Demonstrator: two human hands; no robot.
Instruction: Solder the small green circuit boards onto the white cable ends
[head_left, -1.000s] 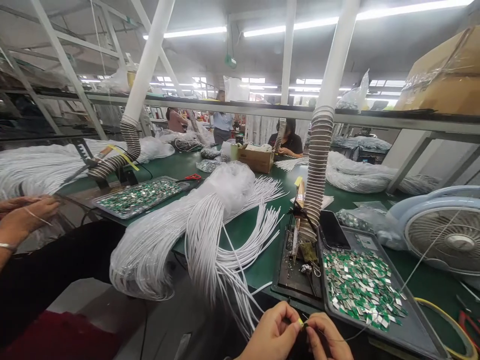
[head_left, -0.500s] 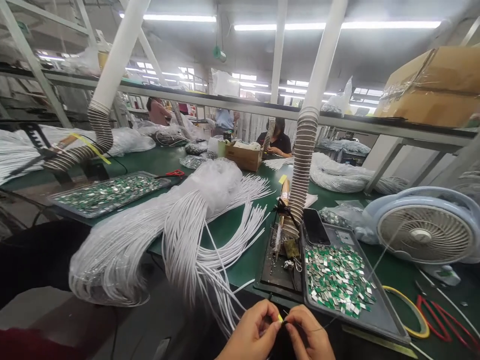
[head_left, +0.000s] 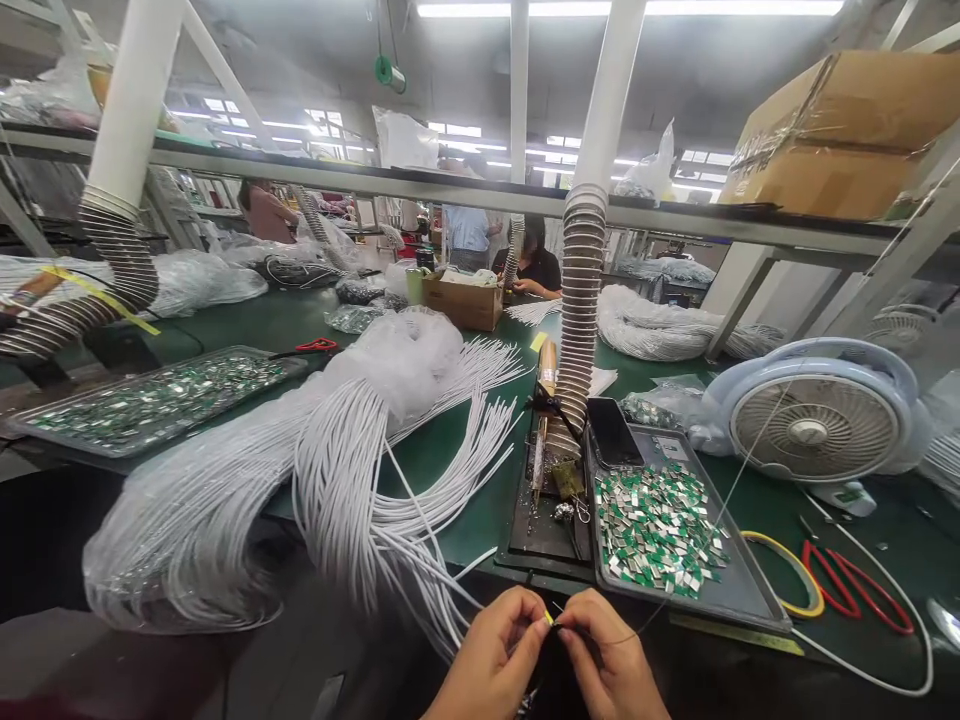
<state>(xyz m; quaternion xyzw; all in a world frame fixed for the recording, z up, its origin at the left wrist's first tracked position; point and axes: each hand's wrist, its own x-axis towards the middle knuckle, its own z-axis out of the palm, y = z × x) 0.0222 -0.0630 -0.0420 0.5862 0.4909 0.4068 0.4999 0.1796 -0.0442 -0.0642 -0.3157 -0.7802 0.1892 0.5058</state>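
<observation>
At the bench's front edge, my left hand (head_left: 501,650) and my right hand (head_left: 606,655) meet fingertip to fingertip. A small yellow piece (head_left: 549,618) shows at my left thumb and forefinger, which pinch it. My right fingers are pinched around something dark and thin. A thin dark wire (head_left: 637,632) trails off to the right from that hand. The fingers cover most of what they hold. Just beyond my hands are a soldering iron (head_left: 538,450) on a dark stand tray (head_left: 517,545) and a grey tray (head_left: 757,590) of small green-and-silver circuit boards (head_left: 660,530).
Bundled white cables (head_left: 345,460) hang over the bench edge at left. A ribbed extraction hose (head_left: 581,300) comes down behind the iron. Right are a phone (head_left: 615,432), a fan (head_left: 814,430), yellow tape (head_left: 806,580) and red-handled scissors (head_left: 855,585). Another person (head_left: 536,265) sits across the bench.
The view has turned slightly right and down, so the bench things sit farther left. My hands stay together in the same pinch, with small finger shifts around the yellow piece.
</observation>
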